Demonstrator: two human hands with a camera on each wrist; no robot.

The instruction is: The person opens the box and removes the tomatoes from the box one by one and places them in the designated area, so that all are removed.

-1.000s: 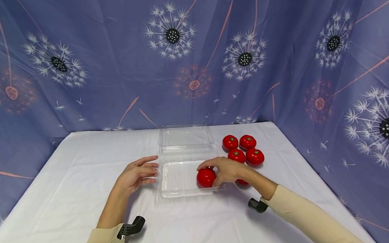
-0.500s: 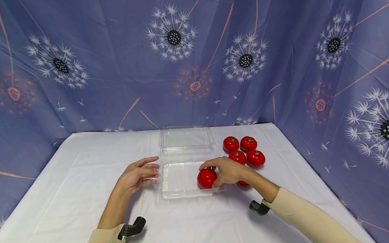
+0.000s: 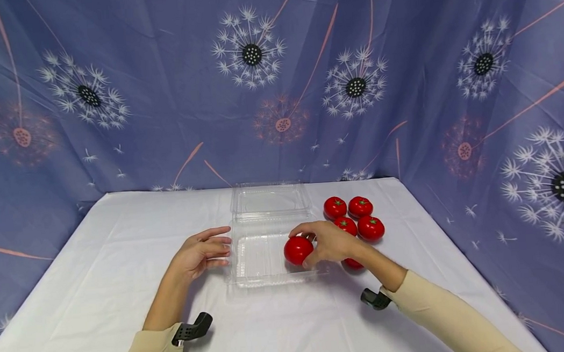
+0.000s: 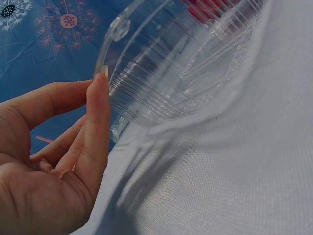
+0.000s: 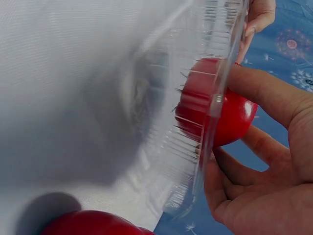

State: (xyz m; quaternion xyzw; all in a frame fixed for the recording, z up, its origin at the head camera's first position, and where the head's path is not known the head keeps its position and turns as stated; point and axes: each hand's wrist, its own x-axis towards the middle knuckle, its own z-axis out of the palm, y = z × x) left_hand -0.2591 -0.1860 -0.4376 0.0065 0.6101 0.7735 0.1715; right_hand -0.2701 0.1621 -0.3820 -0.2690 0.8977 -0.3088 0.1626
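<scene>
My right hand (image 3: 307,246) grips a red tomato (image 3: 296,250) and holds it just over the right side of a clear plastic clamshell tray (image 3: 258,259). The tray's lid (image 3: 269,200) lies open behind it. In the right wrist view the tomato (image 5: 237,117) sits between thumb and fingers (image 5: 269,93), across the tray's rim (image 5: 215,98). My left hand (image 3: 220,243) is relaxed with straight fingers against the tray's left edge. In the left wrist view a fingertip (image 4: 101,78) touches the ribbed tray wall (image 4: 161,83).
Several more tomatoes (image 3: 360,207) lie in a cluster right of the tray, and one (image 3: 353,263) is partly hidden under my right wrist; it also shows in the right wrist view as the tomato (image 5: 93,223). White cloth (image 3: 99,284) covers the table, with a patterned blue curtain (image 3: 161,97) behind.
My right hand has raised the tomato slightly and carried it a little away from me over the tray. The left hand has stayed at the tray's edge.
</scene>
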